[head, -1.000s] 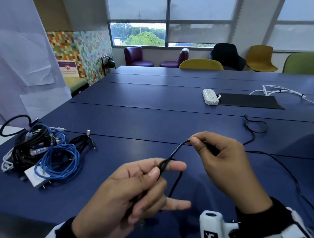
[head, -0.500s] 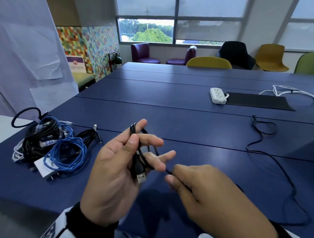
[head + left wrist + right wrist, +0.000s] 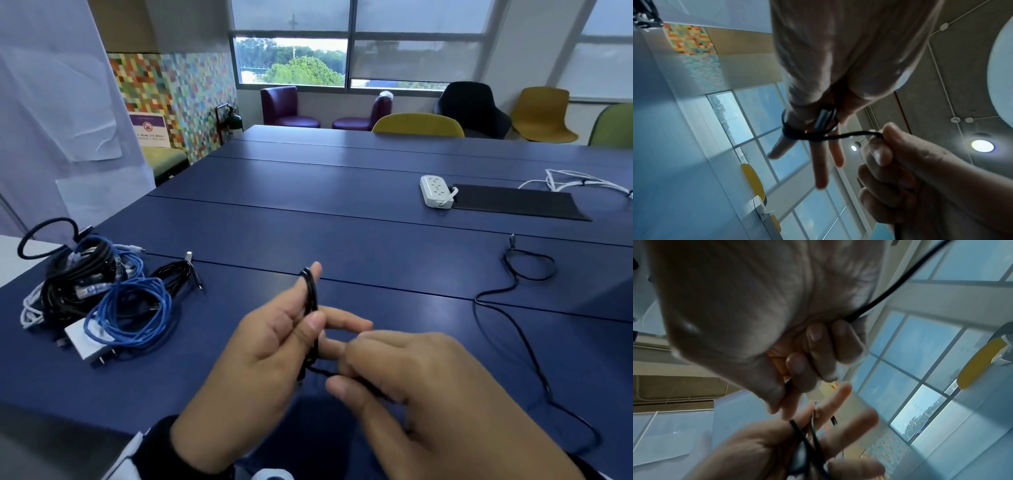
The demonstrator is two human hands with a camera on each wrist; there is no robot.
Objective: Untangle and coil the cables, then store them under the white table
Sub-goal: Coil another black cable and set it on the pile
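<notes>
A thin black cable [image 3: 311, 291] is wound in loops round the fingers of my left hand [image 3: 301, 318], whose thumb presses the loops against the index finger. In the left wrist view the loops [image 3: 797, 134] circle the fingers, with a metal USB plug [image 3: 823, 118] tucked in. My right hand [image 3: 342, 371] grips the free strand just right of the left hand, its fingers curled round the strand [image 3: 877, 300]. The rest of the cable trails right across the blue table [image 3: 342, 222] to a small loop [image 3: 529, 263].
A pile of blue, black and white cables [image 3: 99, 291] with a white charger [image 3: 87, 342] lies at the left, a small black coil [image 3: 178, 274] beside it. A white power strip [image 3: 435, 190], black mat [image 3: 513, 202] and white cable [image 3: 575, 181] lie far right. A white surface [image 3: 13, 253] adjoins at the left edge.
My right hand has come down from a raised pull to just beside and under the left fingers, bringing the strand round. The left hand has turned upright with the loops on it.
</notes>
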